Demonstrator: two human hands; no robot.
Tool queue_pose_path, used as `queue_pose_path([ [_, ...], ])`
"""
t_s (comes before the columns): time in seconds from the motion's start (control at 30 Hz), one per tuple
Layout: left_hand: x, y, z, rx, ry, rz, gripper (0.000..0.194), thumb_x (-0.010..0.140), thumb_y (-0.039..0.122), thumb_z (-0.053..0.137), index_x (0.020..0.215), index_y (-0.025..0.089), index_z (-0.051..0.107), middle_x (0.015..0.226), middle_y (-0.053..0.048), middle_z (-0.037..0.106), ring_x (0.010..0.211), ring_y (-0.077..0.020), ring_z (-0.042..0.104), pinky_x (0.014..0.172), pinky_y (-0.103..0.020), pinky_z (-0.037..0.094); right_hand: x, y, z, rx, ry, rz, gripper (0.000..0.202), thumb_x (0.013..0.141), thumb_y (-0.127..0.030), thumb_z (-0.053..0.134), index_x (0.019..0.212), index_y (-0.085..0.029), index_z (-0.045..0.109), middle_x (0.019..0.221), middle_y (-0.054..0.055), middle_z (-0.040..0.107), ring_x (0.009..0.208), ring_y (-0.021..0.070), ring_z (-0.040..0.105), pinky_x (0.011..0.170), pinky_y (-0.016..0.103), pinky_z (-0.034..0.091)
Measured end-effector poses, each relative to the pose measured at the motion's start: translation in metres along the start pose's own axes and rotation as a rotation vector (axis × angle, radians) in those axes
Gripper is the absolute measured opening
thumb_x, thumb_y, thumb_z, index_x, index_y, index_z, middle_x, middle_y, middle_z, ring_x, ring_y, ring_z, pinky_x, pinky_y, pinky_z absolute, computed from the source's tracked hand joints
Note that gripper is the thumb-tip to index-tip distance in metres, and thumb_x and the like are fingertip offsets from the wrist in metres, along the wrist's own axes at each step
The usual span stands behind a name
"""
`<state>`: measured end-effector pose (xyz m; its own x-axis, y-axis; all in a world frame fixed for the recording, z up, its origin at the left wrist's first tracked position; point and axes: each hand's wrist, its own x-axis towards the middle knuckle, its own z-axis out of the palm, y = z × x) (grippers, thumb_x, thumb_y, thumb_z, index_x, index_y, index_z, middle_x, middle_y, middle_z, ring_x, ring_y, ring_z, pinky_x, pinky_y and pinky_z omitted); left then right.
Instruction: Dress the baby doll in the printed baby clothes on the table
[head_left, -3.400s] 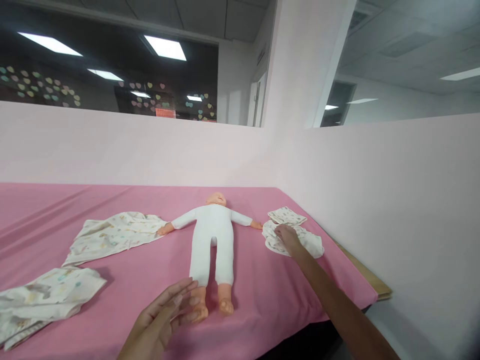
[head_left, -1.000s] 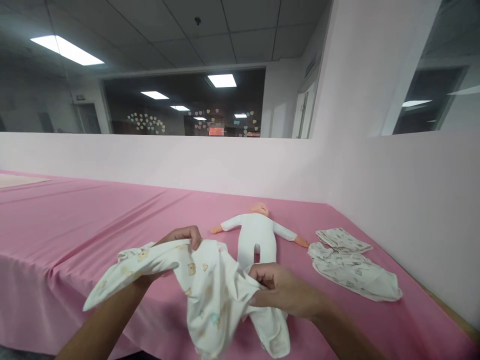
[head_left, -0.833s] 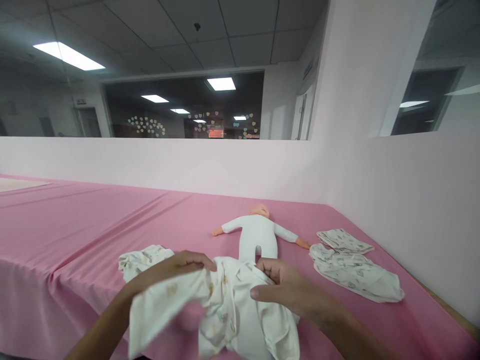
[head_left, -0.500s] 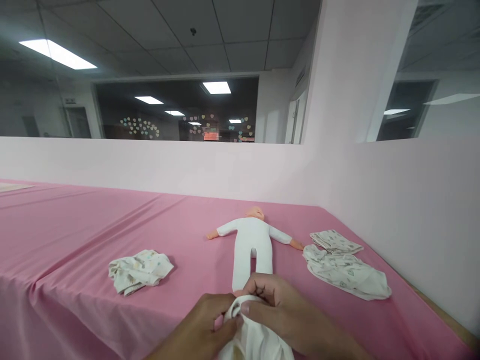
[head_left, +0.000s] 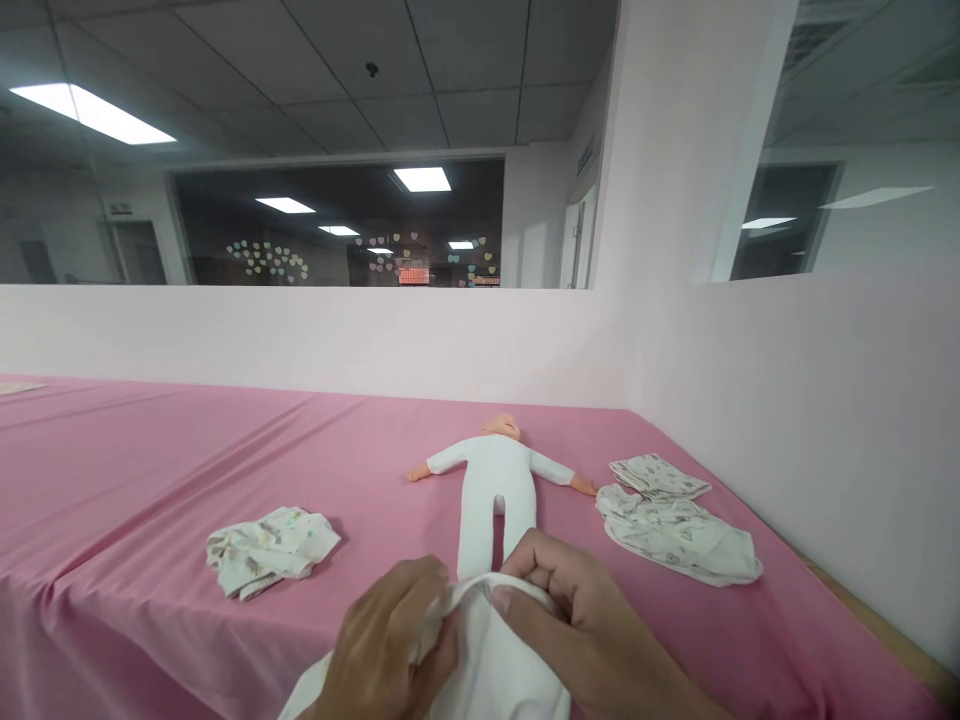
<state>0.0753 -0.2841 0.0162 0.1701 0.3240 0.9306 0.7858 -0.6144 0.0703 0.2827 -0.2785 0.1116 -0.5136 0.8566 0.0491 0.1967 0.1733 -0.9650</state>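
Note:
A white cloth garment [head_left: 499,655] is held up at the bottom centre, its upper edge pinched between both hands. My left hand [head_left: 401,635] is closed on the edge at the left, with part of the fabric hanging behind it. On the right, my right hand [head_left: 574,615] grips the same edge between thumb and fingers. Just beyond lies a doll [head_left: 499,470] in a white suit, on its back with arms spread; its feet are hidden behind the hands and cloth.
A crumpled patterned cloth [head_left: 274,550] lies at the left on the pink sheet [head_left: 172,450]. At the right are a folded patterned cloth [head_left: 656,476] and a larger patterned garment [head_left: 679,535]. A white wall [head_left: 450,340] with windows stands behind.
My left hand has moved left and turned knuckles up, and the cloth's edge is spread wider between the hands. The view has shifted slightly to the right.

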Motion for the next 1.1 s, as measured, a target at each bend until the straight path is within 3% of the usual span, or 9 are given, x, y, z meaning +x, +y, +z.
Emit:
queue_pose_path([
  [0.1, 0.021, 0.029, -0.003, -0.335, -0.246, -0.287, 0.015, 0.096, 0.030, 0.046, 0.102, 0.023, 0.058, 0.086, -0.001, 0.069, 0.071, -0.0123, 0.064, 0.069, -0.021, 0.050, -0.001, -0.002, 0.003, 0.029, -0.073, 0.030, 0.023, 0.088, -0.040, 0.056, 0.083, -0.018, 0.052, 0.070, -0.002, 0.052, 0.061, 0.0095, 0.045, 0.054, 0.022, 0.032],
  [0.17, 0.037, 0.041, -0.009, -0.581, -0.417, -0.492, 0.027, 0.098, 0.037, 0.040, 0.090, 0.022, 0.061, 0.077, 0.000, 0.066, 0.068, -0.0115, 0.060, 0.064, -0.020, 0.047, -0.002, -0.005, 0.000, 0.056, -0.083, 0.027, 0.025, 0.088, -0.042, 0.056, 0.083, -0.018, 0.053, 0.071, -0.001, 0.053, 0.063, 0.0098, 0.046, 0.056, 0.022, 0.033],
  [0.27, 0.053, 0.042, -0.016, -0.810, -0.580, -0.736, 0.036, 0.093, 0.049, 0.047, 0.085, 0.018, 0.064, 0.075, -0.001, 0.063, 0.071, -0.0120, 0.057, 0.063, -0.019, 0.043, -0.006, -0.011, -0.012, 0.063, -0.037, 0.039, 0.025, 0.086, -0.041, 0.058, 0.080, -0.017, 0.053, 0.067, -0.002, 0.050, 0.059, 0.0088, 0.044, 0.054, 0.022, 0.032],
  [0.37, 0.055, 0.033, -0.019, -0.925, -0.673, -0.861, 0.040, 0.088, 0.055, 0.053, 0.082, 0.016, 0.062, 0.072, 0.000, 0.056, 0.068, -0.0106, 0.049, 0.062, -0.019, 0.039, -0.014, -0.015, -0.022, 0.046, 0.007, 0.064, 0.026, 0.084, -0.042, 0.060, 0.077, -0.018, 0.052, 0.064, -0.003, 0.048, 0.055, 0.0079, 0.041, 0.051, 0.021, 0.030],
  [0.47, 0.054, 0.028, -0.021, -0.993, -0.762, -0.859, 0.041, 0.087, 0.055, 0.055, 0.082, 0.015, 0.057, 0.075, 0.000, 0.053, 0.069, -0.0104, 0.046, 0.063, -0.020, 0.038, -0.023, -0.016, -0.026, 0.041, 0.050, 0.042, 0.030, 0.084, -0.045, 0.060, 0.075, -0.018, 0.050, 0.061, -0.004, 0.047, 0.054, 0.0076, 0.039, 0.049, 0.021, 0.029],
  [0.57, 0.054, 0.031, -0.023, -0.861, -0.845, -0.756, 0.038, 0.093, 0.053, 0.046, 0.083, 0.017, 0.055, 0.083, -0.001, 0.056, 0.076, -0.0122, 0.050, 0.068, -0.020, 0.041, -0.028, -0.017, -0.027, 0.036, 0.081, 0.023, 0.032, 0.084, -0.048, 0.059, 0.074, -0.019, 0.048, 0.060, -0.004, 0.045, 0.052, 0.0073, 0.037, 0.048, 0.021, 0.027],
  [0.73, 0.049, 0.027, -0.023, -0.546, -0.790, -0.460, 0.027, 0.100, 0.029, 0.029, 0.090, 0.022, 0.054, 0.089, 0.000, 0.060, 0.084, -0.0122, 0.056, 0.078, -0.020, 0.043, -0.027, -0.015, -0.029, -0.026, 0.058, 0.064, 0.031, 0.085, -0.047, 0.056, 0.075, -0.019, 0.049, 0.063, -0.003, 0.046, 0.056, 0.0085, 0.039, 0.050, 0.021, 0.029],
  [0.9, 0.032, -0.009, -0.031, -0.308, -0.733, -0.376, 0.030, 0.095, 0.020, 0.033, 0.103, 0.026, 0.061, 0.104, -0.002, 0.066, 0.093, -0.0153, 0.063, 0.080, -0.023, 0.048, -0.032, -0.013, -0.030, -0.191, 0.029, 0.080, 0.028, 0.088, -0.045, 0.050, 0.076, -0.019, 0.051, 0.065, -0.003, 0.044, 0.057, 0.0090, 0.037, 0.050, 0.022, 0.029],
  [1.1, 0.013, -0.067, -0.077, -0.005, -0.572, -0.439, 0.033, 0.094, 0.033, 0.044, 0.119, 0.033, 0.065, 0.119, -0.001, 0.068, 0.110, -0.0214, 0.063, 0.092, -0.030, 0.051, -0.035, -0.009, -0.042, -0.446, 0.004, 0.097, 0.025, 0.086, -0.040, 0.053, 0.072, -0.019, 0.053, 0.065, -0.002, 0.044, 0.060, 0.0107, 0.037, 0.053, 0.023, 0.031],
])
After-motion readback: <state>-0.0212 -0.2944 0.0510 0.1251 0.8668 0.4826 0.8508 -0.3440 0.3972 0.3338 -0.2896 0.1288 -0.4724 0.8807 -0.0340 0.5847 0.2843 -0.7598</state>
